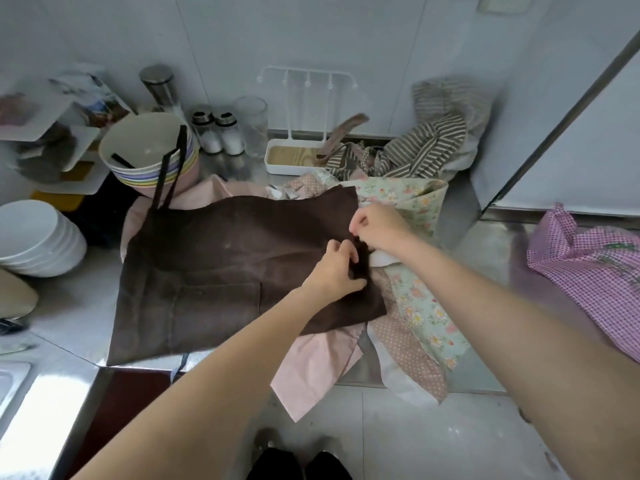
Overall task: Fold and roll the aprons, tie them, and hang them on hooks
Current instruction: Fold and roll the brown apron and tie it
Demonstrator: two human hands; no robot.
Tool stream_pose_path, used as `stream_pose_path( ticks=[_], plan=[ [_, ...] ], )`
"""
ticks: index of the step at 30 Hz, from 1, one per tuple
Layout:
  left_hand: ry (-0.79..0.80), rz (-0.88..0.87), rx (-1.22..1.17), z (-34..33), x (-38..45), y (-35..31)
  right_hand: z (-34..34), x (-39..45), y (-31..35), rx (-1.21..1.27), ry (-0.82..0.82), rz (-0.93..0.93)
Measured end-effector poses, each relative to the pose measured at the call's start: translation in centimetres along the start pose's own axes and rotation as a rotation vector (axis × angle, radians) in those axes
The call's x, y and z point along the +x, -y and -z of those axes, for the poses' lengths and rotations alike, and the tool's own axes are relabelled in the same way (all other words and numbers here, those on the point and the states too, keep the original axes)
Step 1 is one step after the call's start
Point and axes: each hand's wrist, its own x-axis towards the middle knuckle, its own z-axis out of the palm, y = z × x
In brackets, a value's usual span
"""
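A dark brown apron (221,265) lies spread flat on the steel counter, its neck strap (171,168) draped over a stack of bowls. My left hand (336,268) pinches a bunched fold of the brown fabric at the apron's right edge. Just above it, my right hand (377,226) pinches the same edge with curled fingers. Under the brown apron lie a pink apron (318,365) and a floral apron (422,306). A striped apron (429,143) is heaped at the back. A white hook rack (308,81) stands against the wall.
Stacked coloured bowls (152,157) and white plates (34,237) sit on the left. Shakers (221,133) and a glass (251,123) stand at the back. A purple checked apron (588,271) lies on the right. A sink (10,382) is at the lower left.
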Motion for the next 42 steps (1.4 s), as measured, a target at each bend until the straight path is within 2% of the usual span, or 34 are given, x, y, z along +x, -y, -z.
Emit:
stream_pose_path(
  ticks=[2, 5, 10, 15, 20, 24, 28, 30, 34, 37, 42],
  plan=[
    [-0.099, -0.002, -0.167, 2.5, 0.6, 1.5, -1.0, 1.7, 1.1, -0.106, 0.002, 0.081],
    [-0.188, -0.003, 0.014, 6.0, 1.8, 3.9, -2.8, 4.0, 2.6, -0.339, 0.211, 0.126],
    [-0.08, 0.133, 0.383, 11.0, 3.6, 8.8, -4.6, 7.7, 5.4, -0.611, 0.303, 0.209],
    [-0.003, 0.238, 0.477, 14.2, 5.2, 12.7, -6.1, 11.3, 6.8, -0.544, 0.404, 0.05],
    [-0.024, 0.28, 0.516, 15.3, 6.3, 14.1, -6.6, 12.5, 6.2, -0.611, 0.318, 0.025],
    [-0.021, 0.264, 0.608, 16.3, 6.7, 14.5, -6.1, 12.7, 6.5, -0.488, 0.163, 0.066],
    [0.015, 0.257, 0.635, 17.4, 6.8, 14.0, -3.5, 12.5, 7.2, -0.381, 0.299, 0.03],
    [-0.006, 0.23, 0.6, 17.8, 6.7, 13.4, -2.3, 12.2, 7.7, -0.381, 0.315, 0.026],
    [-0.063, 0.185, 0.599, 18.7, 6.3, 12.8, -2.2, 12.2, 7.7, -0.405, 0.285, 0.029],
    [-0.077, 0.19, 0.632, 19.0, 5.5, 13.4, -2.9, 12.2, 7.9, -0.468, 0.203, 0.038],
    [-0.08, 0.174, 0.697, 19.2, 4.4, 13.5, -2.6, 11.5, 8.7, -0.553, 0.183, 0.077]
  ],
)
